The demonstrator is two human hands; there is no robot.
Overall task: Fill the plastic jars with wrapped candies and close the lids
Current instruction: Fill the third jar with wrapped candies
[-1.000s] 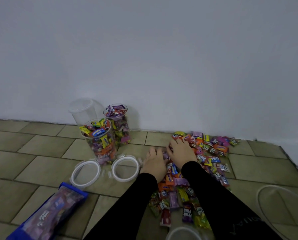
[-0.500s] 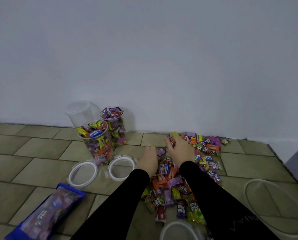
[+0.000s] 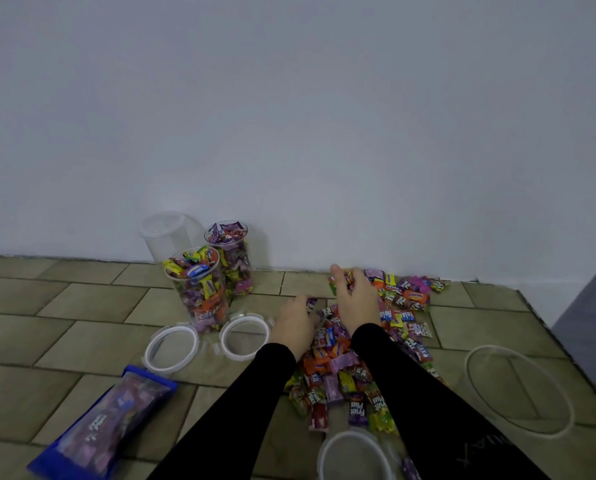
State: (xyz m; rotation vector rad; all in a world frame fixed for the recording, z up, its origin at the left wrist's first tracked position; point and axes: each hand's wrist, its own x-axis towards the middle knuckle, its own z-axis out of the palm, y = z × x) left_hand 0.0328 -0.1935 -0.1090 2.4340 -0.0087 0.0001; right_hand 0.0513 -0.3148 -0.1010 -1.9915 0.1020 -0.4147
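Now | candies (image 3: 365, 362): bright mixed wrappers, heaped | hands (image 3: 327, 313): gathering them

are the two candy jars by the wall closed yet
No, both are open. The front jar and back jar show heaped candies at bare rims, and two white lids lie on the floor.
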